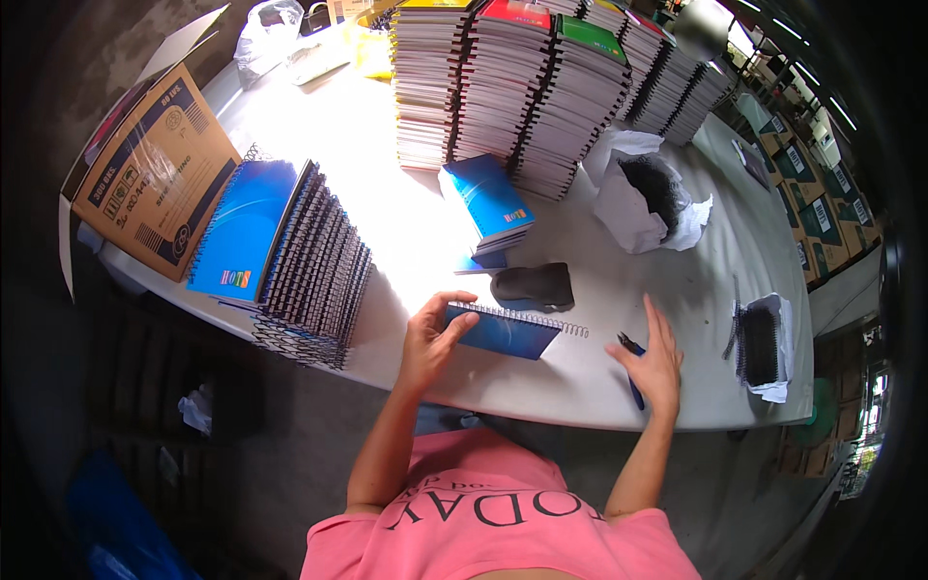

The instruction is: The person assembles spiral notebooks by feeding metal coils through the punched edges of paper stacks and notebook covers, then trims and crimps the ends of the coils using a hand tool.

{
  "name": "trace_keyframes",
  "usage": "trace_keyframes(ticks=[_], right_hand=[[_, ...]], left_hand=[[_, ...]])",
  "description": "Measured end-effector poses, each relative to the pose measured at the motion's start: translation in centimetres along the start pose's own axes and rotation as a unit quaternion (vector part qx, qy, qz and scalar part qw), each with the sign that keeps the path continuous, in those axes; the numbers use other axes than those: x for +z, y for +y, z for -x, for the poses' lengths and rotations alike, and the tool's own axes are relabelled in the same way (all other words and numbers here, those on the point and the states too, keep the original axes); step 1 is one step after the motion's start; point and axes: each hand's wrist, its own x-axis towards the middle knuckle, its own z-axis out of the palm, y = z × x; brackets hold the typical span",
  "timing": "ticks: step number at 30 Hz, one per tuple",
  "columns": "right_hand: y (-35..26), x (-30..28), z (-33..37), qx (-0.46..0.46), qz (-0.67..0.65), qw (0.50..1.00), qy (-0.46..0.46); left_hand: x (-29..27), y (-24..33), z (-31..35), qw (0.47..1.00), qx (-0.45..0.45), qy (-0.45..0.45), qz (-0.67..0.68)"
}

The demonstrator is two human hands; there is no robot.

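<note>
My left hand [435,338] grips a small blue notebook [512,335] by its left end, holding it on edge near the table's front with the spiral coil on top. The coil's right end sticks out past the cover. Fingers spread, my right hand [654,360] hovers by a pair of pliers [635,384] with dark blue handles, partly hidden by the hand. Just beyond the notebook lies a black, pouch-like object [533,287]. Behind that sits a short pile of blue notebooks [488,198].
Coil-bound blue notebooks [242,227] form a tall stack at left beside a cardboard box [155,174]. High stacks of thick books [512,87] stand at the back. Black coils lie in white paper [643,193] and in a small white container [762,343] at right.
</note>
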Motion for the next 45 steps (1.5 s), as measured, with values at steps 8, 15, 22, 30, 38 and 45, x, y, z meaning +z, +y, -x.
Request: trace_keyframes(ticks=[8, 15, 22, 30, 38, 45], right_hand=[[3.1, 5.4, 7.0, -0.07, -0.155, 0.966, 0.196], [-9.1, -0.2, 7.9, -0.308, -0.137, 0.923, 0.187], [-9.6, -1.2, 7.8, -0.303, -0.136, 0.939, 0.089], [-6.7, 0.2, 7.7, -0.079, -0.627, 0.712, -0.306], [0.3, 5.3, 5.3, 0.025, 0.11, 0.991, 0.07], [-7.3, 2.6, 3.9, -0.228, -0.703, 0.669, -0.081]], left_hand=[[2.8, -0.4, 0.3, 0.98, 0.156, 0.108, -0.063], [3.8, 0.3, 0.9, 0.934, 0.28, 0.118, -0.19], [4.3, 1.1, 1.3, 0.873, 0.357, 0.126, -0.307], [5.5, 0.6, 1.3, 0.83, 0.43, 0.134, -0.329], [3.8, 3.0, 1.3, 0.975, 0.141, 0.167, -0.031], [2.8, 7.1, 3.2, 0.958, 0.142, 0.087, 0.235]])
